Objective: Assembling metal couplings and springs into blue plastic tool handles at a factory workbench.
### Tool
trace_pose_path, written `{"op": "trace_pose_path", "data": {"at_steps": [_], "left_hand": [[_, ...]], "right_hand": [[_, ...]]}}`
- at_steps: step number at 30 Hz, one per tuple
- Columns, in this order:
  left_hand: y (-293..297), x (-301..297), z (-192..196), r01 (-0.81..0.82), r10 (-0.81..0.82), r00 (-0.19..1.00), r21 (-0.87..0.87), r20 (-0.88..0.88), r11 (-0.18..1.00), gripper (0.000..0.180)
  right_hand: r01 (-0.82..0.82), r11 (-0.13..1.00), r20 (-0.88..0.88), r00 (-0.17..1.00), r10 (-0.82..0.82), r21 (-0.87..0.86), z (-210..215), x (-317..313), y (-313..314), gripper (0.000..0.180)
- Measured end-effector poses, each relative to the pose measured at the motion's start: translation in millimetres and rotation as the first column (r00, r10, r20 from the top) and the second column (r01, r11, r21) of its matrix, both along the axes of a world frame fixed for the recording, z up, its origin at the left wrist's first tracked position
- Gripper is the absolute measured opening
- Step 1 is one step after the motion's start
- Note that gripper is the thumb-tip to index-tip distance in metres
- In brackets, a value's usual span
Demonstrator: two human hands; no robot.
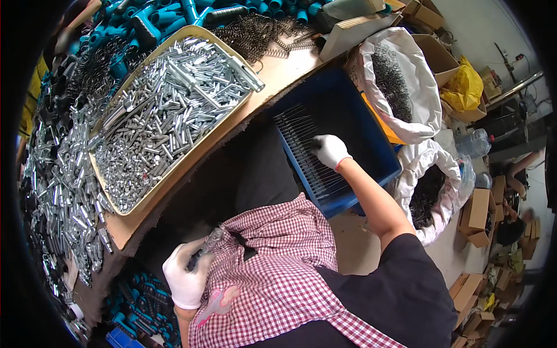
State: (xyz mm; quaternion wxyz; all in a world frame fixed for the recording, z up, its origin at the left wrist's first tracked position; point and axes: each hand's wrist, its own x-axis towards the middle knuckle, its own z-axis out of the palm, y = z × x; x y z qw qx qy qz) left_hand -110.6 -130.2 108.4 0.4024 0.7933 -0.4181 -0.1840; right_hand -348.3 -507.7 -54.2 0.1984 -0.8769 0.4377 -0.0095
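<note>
My right hand [331,151], in a white glove with dark fingertips, reaches into a blue plastic bin [380,166]. Its fingers are curled over a neat row of thin dark rods with slender pale ends [300,134] along the bin's left side; whatever is between the fingertips is hidden. Low on the left, in front of the checked apron [278,249], my gloved left hand [187,275] is closed round a small shiny metal part [213,238]. Part of that piece is covered by the fingers, and a dark section shows between them.
A cream tray [232,116] heaped with metal pins stands on the wooden bench [125,229]. Coil springs [261,35] and teal housings [168,17] pile up behind it. White sacks [420,110] and cardboard boxes [478,211] stand at right. More teal parts [142,301] lie below the bench.
</note>
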Motion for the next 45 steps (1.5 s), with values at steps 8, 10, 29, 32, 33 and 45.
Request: {"op": "trace_pose_path", "data": {"at_steps": [8,10,29,32,33,45], "left_hand": [[17,-1,-2,-0.170,0.175,0.979,0.058,-0.105,0.984,0.023],[20,-1,-7,-0.167,0.174,0.975,0.063,-0.136,0.984,0.023],[69,21,-11,-0.341,0.340,0.925,0.025,-0.168,0.940,0.024],[94,33,-15,-0.442,0.417,0.843,0.004,-0.339,0.897,0.023],[102,37,-19,-0.455,0.420,0.836,-0.018,-0.355,0.890,0.023],[112,52,-19,-0.427,0.415,0.692,0.129,-0.591,0.895,0.029]], "right_hand": [[-0.439,0.864,-0.485,0.715,0.503,0.248,-61,-33,29,0.017],[-0.429,0.837,-0.590,0.596,0.544,0.339,-55,-29,42,0.020],[-0.257,0.847,-0.692,0.492,0.529,0.465,-73,-49,56,0.033],[-0.409,0.747,-0.699,0.295,0.651,0.524,-55,-42,49,0.030],[-0.401,0.724,-0.707,0.223,0.672,0.562,-45,-35,50,0.031],[0.056,0.492,-0.274,0.883,0.383,0.869,149,42,54,0.017]]}}
